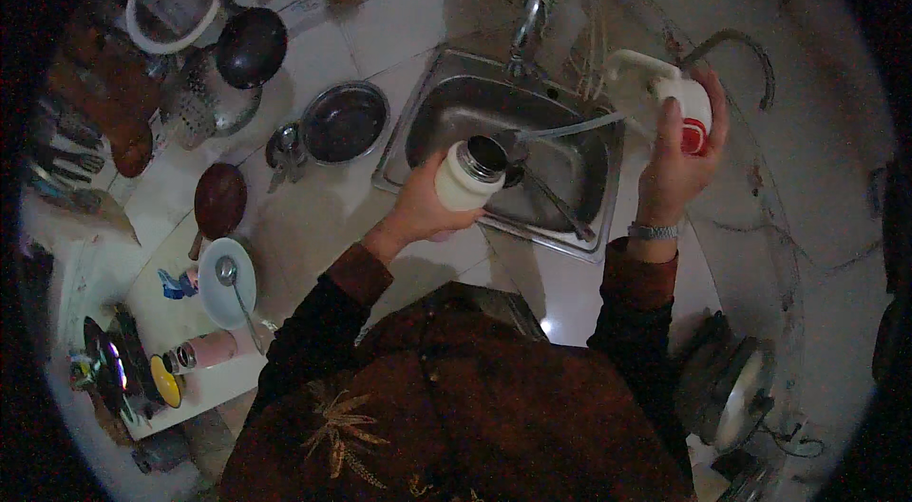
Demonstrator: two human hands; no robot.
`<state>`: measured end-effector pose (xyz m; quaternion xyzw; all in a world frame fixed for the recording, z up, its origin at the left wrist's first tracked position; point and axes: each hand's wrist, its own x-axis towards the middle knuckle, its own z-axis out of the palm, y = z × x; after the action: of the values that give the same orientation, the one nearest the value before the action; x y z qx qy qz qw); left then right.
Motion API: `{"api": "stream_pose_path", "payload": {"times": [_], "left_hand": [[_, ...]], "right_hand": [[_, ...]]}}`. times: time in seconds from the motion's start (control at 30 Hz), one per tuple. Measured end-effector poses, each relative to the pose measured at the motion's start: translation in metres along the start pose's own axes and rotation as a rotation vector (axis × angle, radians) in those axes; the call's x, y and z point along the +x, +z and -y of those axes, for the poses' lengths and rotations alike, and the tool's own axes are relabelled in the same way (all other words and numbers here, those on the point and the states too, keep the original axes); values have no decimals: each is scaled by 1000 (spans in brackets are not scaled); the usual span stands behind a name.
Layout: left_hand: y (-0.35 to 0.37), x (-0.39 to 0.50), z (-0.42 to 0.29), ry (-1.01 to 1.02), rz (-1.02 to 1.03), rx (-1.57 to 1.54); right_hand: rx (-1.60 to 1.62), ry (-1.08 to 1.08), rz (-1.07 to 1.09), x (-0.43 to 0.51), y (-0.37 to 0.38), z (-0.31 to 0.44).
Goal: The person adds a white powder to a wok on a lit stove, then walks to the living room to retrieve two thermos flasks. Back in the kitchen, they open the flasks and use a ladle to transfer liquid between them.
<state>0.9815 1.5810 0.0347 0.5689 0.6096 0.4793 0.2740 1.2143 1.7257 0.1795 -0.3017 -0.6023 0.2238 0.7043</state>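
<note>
My left hand [420, 203] grips a cream-coloured bottle [467, 183] with a bare threaded steel neck. It tilts over the near edge of the stainless steel sink [438, 71], its dark mouth uncovered. Close beside that mouth is the end of a long pale spout [570, 126]; whether water runs I cannot tell. The spout leads to a white, tap-like fixture with a red mark [690, 110]. Around this fixture are the fingers of my right hand [680, 160], with a metal-band watch [653, 231] at the wrist. A long dark shape [559, 203] in the basin is unclear.
A chrome tap [529, 28] with cloth around it stands behind the sink. Leftward are a metal bowl [345, 122], a dark wok or ladle [251, 47], a white bowl [226, 310] with a spoon, and a pink flask [210, 350]. A pan-like thing [741, 395] sits at lower right.
</note>
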Motion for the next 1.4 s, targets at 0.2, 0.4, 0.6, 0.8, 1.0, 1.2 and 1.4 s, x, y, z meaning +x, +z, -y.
{"api": "stream_pose_path", "payload": {"times": [0.2, 0.4, 0.6, 0.8, 1.0, 1.2, 1.4], "left_hand": [[-7, 20, 43, -149, 205, 272], [-17, 35, 64, -206, 363, 514], [-23, 42, 63, -310, 510, 728], [-26, 53, 46, -144, 491, 918], [-7, 86, 31, -31, 564, 1396], [12, 108, 9, 361, 484, 1868], [20, 139, -26, 201, 598, 1867]], "right_hand": [[54, 401, -312, -18, -74, -55], [161, 557, -383, -54, -118, -97], [160, 581, -342, -57, -135, -115], [180, 623, -354, -49, -133, -121], [204, 667, -351, -46, -126, -121], [230, 760, -304, -47, -126, -134], [528, 904, -219, -53, -133, -149]]}}
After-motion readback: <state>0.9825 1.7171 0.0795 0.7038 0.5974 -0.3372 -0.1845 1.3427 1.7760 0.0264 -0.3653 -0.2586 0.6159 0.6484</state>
